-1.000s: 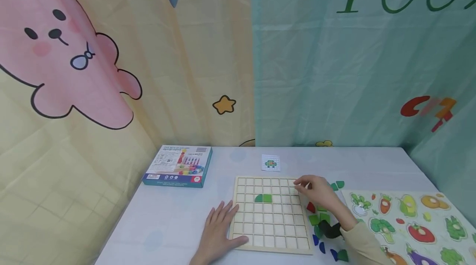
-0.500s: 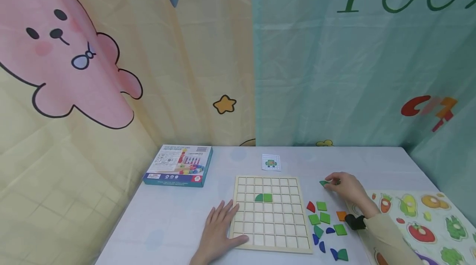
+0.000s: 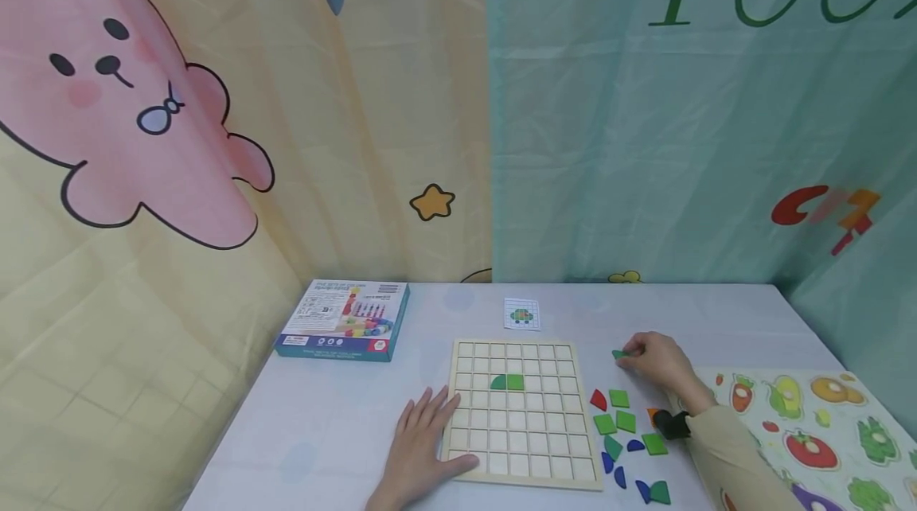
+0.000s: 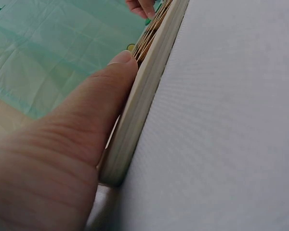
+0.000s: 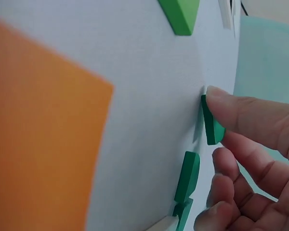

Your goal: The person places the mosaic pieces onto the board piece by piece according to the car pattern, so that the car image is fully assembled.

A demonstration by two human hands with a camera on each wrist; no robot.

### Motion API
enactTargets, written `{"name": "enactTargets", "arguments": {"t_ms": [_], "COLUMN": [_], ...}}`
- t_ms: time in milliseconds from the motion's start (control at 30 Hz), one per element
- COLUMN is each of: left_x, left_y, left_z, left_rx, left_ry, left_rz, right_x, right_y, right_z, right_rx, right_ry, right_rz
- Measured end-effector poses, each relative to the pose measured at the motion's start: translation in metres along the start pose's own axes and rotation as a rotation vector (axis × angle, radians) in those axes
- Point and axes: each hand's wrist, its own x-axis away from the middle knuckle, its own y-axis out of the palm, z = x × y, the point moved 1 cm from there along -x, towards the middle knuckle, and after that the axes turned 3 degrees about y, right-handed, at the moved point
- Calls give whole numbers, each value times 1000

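My left hand (image 3: 424, 443) lies with fingers spread along the left edge of a wooden grid board (image 3: 527, 442), thumb over its near corner. In the left wrist view the thumb (image 4: 94, 108) rests along the board's rim. Two pieces sit in the grid: a dark green quarter-circle (image 3: 499, 383) and a light green square (image 3: 515, 382). Beyond the board's right side, my right hand (image 3: 661, 364) pinches a dark green quarter-circle tile (image 5: 212, 121) between thumb and forefinger, close over the table. Another dark green tile (image 5: 187, 177) lies just below it in the right wrist view.
Loose tiles lie right of the board: a red one (image 3: 598, 399), several green squares (image 3: 626, 421), blue half-circles (image 3: 620, 477) and an orange one (image 5: 43, 125). A vegetable-sticker sheet (image 3: 777, 447) covers the right side. A pattern card (image 3: 521, 314) and a box (image 3: 344, 320) lie farther back.
My right hand has moved from over the board's far right corner to the dark green tiles on the right, and now pinches one. The left hand has stayed in place.
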Motion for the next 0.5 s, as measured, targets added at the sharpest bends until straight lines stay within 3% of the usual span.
{"name": "enactTargets", "arguments": {"t_ms": [267,500], "left_x": [0,0], "left_y": [0,1], "left_z": [0,-1], "left_rx": [-8,-14], "left_ry": [5,6], "left_rz": [4,7], "right_x": [3,7], "right_y": [4,10], "right_z": [-2,-6], "right_rx": [-74,-109], "right_ry": [3,-64], "right_rz": [37,82]}}
